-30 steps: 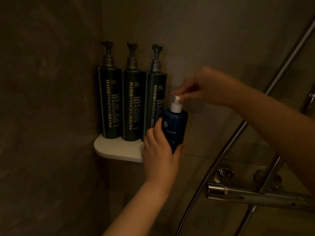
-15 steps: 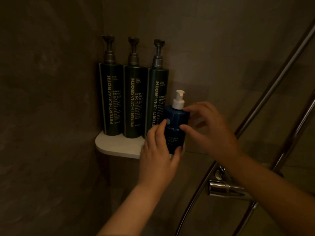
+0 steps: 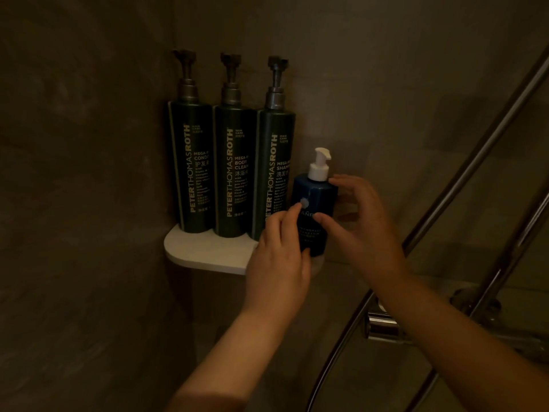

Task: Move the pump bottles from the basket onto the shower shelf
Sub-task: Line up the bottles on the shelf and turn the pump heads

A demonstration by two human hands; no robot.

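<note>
A small blue pump bottle [image 3: 315,203] with a white pump stands upright at the right end of the white corner shelf [image 3: 205,253]. My left hand [image 3: 277,263] holds its lower left side, fingers curled against the front. My right hand [image 3: 361,224] pinches it from the right, thumb on the label and fingertips near its shoulder. Three tall dark green pump bottles [image 3: 234,171] stand in a row on the shelf against the wall, left of the blue one. No basket is in view.
The shelf sits in a dim corner of grey shower walls. A chrome hose and rail [image 3: 463,173] run diagonally on the right. The chrome mixer valve [image 3: 386,327] sits below my right forearm.
My right hand dropped from the white pump head to the bottle's right side. The pump spout now points right. My left hand stayed on the bottle.
</note>
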